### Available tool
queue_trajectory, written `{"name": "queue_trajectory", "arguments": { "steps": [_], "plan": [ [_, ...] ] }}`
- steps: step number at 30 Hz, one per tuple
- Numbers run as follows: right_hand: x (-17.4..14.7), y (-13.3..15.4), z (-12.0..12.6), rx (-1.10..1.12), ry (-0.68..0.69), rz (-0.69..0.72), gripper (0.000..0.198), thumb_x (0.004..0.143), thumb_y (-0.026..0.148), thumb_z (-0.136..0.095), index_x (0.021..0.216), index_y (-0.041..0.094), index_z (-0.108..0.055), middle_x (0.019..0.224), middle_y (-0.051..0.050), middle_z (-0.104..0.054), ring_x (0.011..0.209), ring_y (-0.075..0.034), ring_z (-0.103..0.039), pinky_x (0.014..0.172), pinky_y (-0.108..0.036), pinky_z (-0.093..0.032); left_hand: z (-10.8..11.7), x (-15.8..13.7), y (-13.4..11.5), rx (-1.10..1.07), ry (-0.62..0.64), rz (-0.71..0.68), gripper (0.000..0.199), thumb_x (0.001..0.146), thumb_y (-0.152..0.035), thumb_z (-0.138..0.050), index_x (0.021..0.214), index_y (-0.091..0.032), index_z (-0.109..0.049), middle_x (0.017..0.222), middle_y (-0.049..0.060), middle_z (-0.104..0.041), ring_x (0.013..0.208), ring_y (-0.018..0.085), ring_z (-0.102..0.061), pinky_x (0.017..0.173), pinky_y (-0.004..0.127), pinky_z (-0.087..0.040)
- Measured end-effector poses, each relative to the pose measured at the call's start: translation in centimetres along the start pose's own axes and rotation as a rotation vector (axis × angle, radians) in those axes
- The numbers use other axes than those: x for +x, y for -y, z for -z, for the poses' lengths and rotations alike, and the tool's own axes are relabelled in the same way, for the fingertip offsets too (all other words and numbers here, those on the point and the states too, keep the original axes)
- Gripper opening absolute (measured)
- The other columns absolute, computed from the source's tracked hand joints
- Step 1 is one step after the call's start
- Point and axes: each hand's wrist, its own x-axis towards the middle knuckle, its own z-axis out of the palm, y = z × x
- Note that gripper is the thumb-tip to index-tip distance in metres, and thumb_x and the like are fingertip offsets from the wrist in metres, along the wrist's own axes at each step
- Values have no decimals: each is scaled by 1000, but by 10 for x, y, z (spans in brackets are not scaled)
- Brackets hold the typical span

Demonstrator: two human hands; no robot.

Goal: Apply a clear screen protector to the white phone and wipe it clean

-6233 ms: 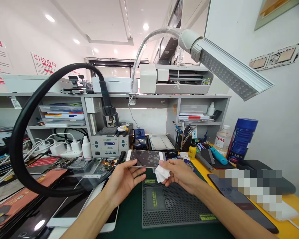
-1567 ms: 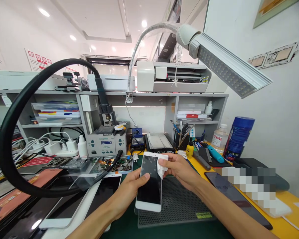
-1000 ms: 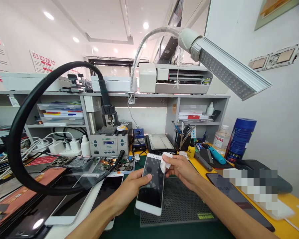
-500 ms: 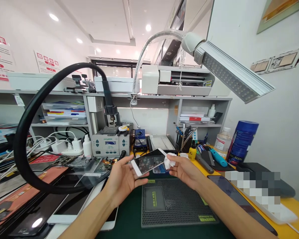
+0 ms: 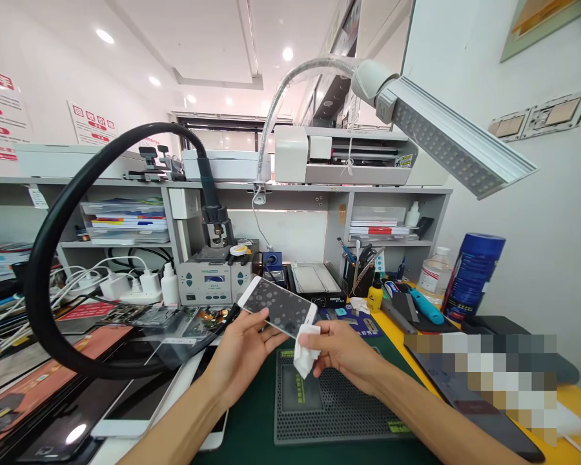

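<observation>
A white-framed smartphone, its dark screen dotted with spots, rests tilted in my left hand. The left thumb lies on its near edge and the fingers support it from beneath. In my right hand a crumpled white tissue is pinched between thumb and fingers, at the phone's right end. Below both hands lies a grey perforated mat on the dark green work surface.
A thick black hose loops on the left from the hot-air station. Phones and tablets lie at left. A lamp hangs above right. A yellow bottle and blue cylinder stand at right.
The phone has turned, its left end now raised and its right end lower and nearer. My right hand with the tissue has moved down and slightly left.
</observation>
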Motion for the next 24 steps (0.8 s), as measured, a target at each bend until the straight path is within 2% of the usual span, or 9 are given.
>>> {"name": "queue_trajectory", "arguments": {
  "steps": [5,12,20,24],
  "plan": [
    [0,-10,-6,-109,89,32,36,71,41,-78,84,8,-69,72,-10,-72,58,-17,-65,49,-24,-52,0,-2,8,96,-11,8,18,83,-11,-65,99,-17,-59,110,11,-69,101,27,-67,91,45,-54],
    [0,-10,-3,-174,196,91,42,76,49,-73,85,9,-68,73,-12,-72,58,-18,-68,50,-25,-52,3,-2,7,165,28,-10,17,83,-15,-67,98,-16,-60,111,11,-69,98,25,-68,85,40,-56],
    [-2,-6,-4,-192,240,112,46,81,55,-65,85,10,-65,78,-12,-72,61,-19,-69,50,-25,-52,3,-2,5,189,28,-3,15,84,-15,-66,99,-15,-61,110,12,-70,99,26,-68,86,42,-56],
    [-3,-5,-3,-171,227,103,47,84,56,-61,82,10,-64,73,-10,-70,60,-18,-69,50,-24,-52,2,-3,4,169,29,16,12,84,-14,-65,95,-15,-62,109,12,-71,99,27,-68,87,44,-55]
  ]
}}
